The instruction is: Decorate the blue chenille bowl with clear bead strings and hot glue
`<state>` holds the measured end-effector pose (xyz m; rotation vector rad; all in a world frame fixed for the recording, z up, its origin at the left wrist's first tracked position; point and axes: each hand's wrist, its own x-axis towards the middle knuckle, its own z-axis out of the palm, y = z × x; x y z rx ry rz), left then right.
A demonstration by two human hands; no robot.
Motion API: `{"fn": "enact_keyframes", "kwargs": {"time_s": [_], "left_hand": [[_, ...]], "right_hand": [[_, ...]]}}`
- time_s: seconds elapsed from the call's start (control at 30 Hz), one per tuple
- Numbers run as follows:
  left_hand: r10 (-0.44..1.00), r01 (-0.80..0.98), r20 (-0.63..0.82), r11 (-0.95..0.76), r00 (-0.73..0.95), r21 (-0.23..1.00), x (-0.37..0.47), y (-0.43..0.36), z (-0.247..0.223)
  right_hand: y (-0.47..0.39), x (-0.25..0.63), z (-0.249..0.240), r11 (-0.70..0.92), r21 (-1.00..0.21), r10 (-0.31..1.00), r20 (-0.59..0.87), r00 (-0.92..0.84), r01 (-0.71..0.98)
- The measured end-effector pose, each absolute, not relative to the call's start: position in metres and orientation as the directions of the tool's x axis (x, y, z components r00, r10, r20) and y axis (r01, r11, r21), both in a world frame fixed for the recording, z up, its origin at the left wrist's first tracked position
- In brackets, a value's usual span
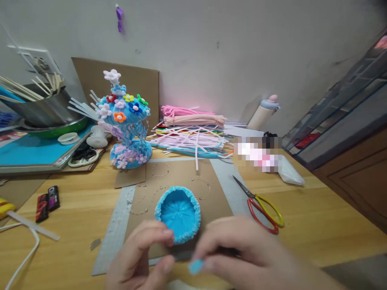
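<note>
A round blue fuzzy bowl shape (178, 213) lies with its hollow side up on a brown cardboard sheet (211, 189). My left hand (142, 255) is at the bowl's lower left edge, thumb and forefinger apart, with nothing visible between them. My right hand (238, 251), partly blurred, pinches a small light-blue piece (196, 266) between its fingertips, below and right of the bowl. Thin strings of small clear beads (166, 169) lie on the cardboard around the bowl.
Scissors (260, 205) with red and yellow handles lie right of the cardboard. Behind stand a blue flowered ornament (123, 121) and piles of pipe cleaners (193, 139). A glue gun (6, 207) and two small packets (47, 203) are left; a bottle (263, 114) stands back right.
</note>
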<state>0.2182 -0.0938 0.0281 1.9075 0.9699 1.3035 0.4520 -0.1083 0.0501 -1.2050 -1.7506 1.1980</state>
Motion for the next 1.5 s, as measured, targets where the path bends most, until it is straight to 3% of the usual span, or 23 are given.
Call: {"fn": "enact_keyframes", "kwargs": {"time_s": [0.03,0.17,0.27,0.4,0.47,0.57,0.7,0.9,1.03,1.13,1.3,1.4,1.5], "left_hand": [[0.837,0.201,0.468,-0.529,0.285,0.825,0.22,-0.096,0.029],[0.82,0.295,0.47,-0.561,0.328,0.773,0.221,-0.097,0.026],[0.783,0.428,0.461,-0.617,0.418,0.66,0.218,-0.096,0.023],[0.728,0.54,0.437,-0.685,0.528,0.488,0.215,-0.097,0.022],[0.734,0.546,0.399,-0.677,0.549,0.494,0.215,-0.099,0.024],[0.78,0.499,0.332,-0.604,0.53,0.622,0.215,-0.102,0.026],[0.824,0.426,0.356,-0.541,0.44,0.725,0.21,-0.103,0.026],[0.81,0.501,0.496,-0.584,0.313,0.638,0.213,-0.097,0.025],[0.776,0.509,0.504,-0.63,0.38,0.586,0.222,-0.096,0.031],[0.757,0.407,0.503,-0.651,0.418,0.641,0.222,-0.097,0.038],[0.712,0.096,0.486,-0.606,0.506,0.789,0.213,-0.092,0.05],[0.668,-0.015,0.514,-0.602,0.538,0.798,0.212,-0.085,0.051],[0.689,0.018,0.521,-0.611,0.504,0.791,0.214,-0.081,0.048]], "right_hand": [[-0.11,0.433,0.056,0.133,-0.919,0.915,-0.029,-0.402,0.37],[-0.109,0.4,0.059,0.25,-0.846,0.93,0.074,-0.361,0.471],[-0.11,0.403,0.054,0.35,-0.738,0.913,0.13,-0.387,0.577],[-0.116,0.404,0.053,0.413,-0.598,0.887,0.095,-0.451,0.687],[-0.118,0.402,0.053,0.415,-0.61,0.884,0.097,-0.456,0.675],[-0.12,0.403,0.05,0.377,-0.691,0.903,0.128,-0.41,0.617],[-0.119,0.413,0.044,0.32,-0.768,0.932,0.152,-0.328,0.554],[-0.114,0.417,0.037,0.154,-0.846,0.982,0.074,-0.174,0.511],[-0.11,0.41,0.039,0.261,-0.866,0.961,0.192,-0.198,0.426],[-0.104,0.41,0.05,0.297,-0.886,0.944,0.217,-0.247,0.355],[-0.092,0.414,0.066,-0.016,-0.999,0.906,-0.027,-0.422,0.031],[-0.091,0.409,0.062,-0.247,-0.962,0.831,-0.15,-0.535,-0.113],[-0.094,0.402,0.054,-0.405,-0.888,0.793,-0.222,-0.567,-0.219]]}}
